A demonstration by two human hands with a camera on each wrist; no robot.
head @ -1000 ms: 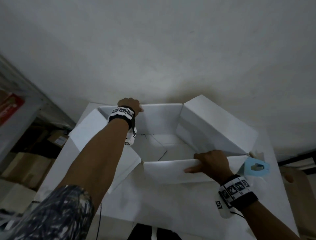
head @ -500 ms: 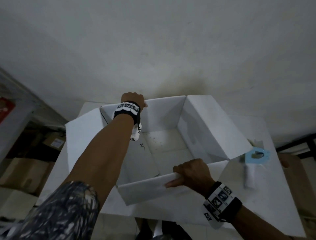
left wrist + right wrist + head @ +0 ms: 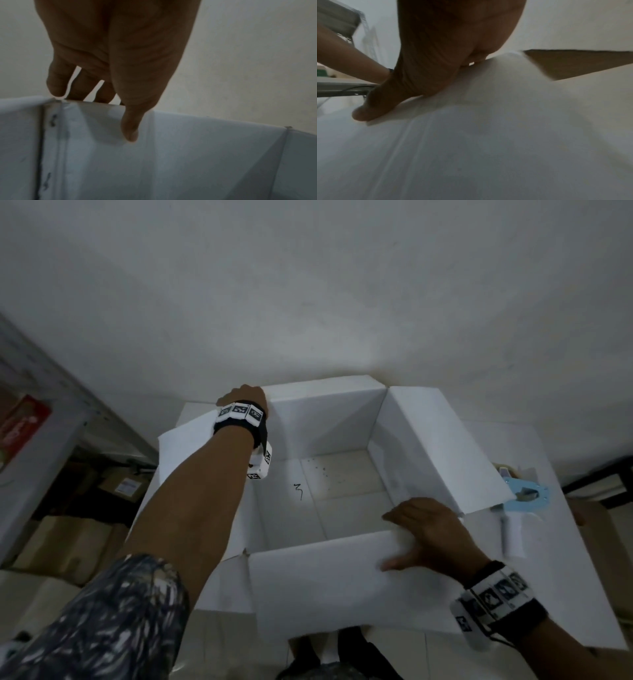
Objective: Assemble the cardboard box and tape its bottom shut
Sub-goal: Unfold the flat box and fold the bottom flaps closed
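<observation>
A white cardboard box (image 3: 329,426) stands open as a square tube on the white table (image 3: 582,577), with the floor tiles visible through it. My left hand (image 3: 245,397) grips the far wall's top edge near the far left corner; in the left wrist view its thumb (image 3: 130,127) lies inside and the fingers (image 3: 56,83) outside. My right hand (image 3: 428,532) grips the near flap (image 3: 325,587) at its right end, thumb (image 3: 366,112) on the outer face. A blue tape dispenser (image 3: 524,494) lies on the table right of the box.
The box's right flap (image 3: 442,443) and left flap (image 3: 185,436) stick outward. A white wall rises right behind the table. Grey shelving (image 3: 51,419) and brown cartons (image 3: 65,542) stand at the left. Another brown box (image 3: 596,532) sits at the right.
The flattened box has been pulled open into a square tube. My right hand drew the near side toward me while my left hand kept the far wall. The camera has tilted down.
</observation>
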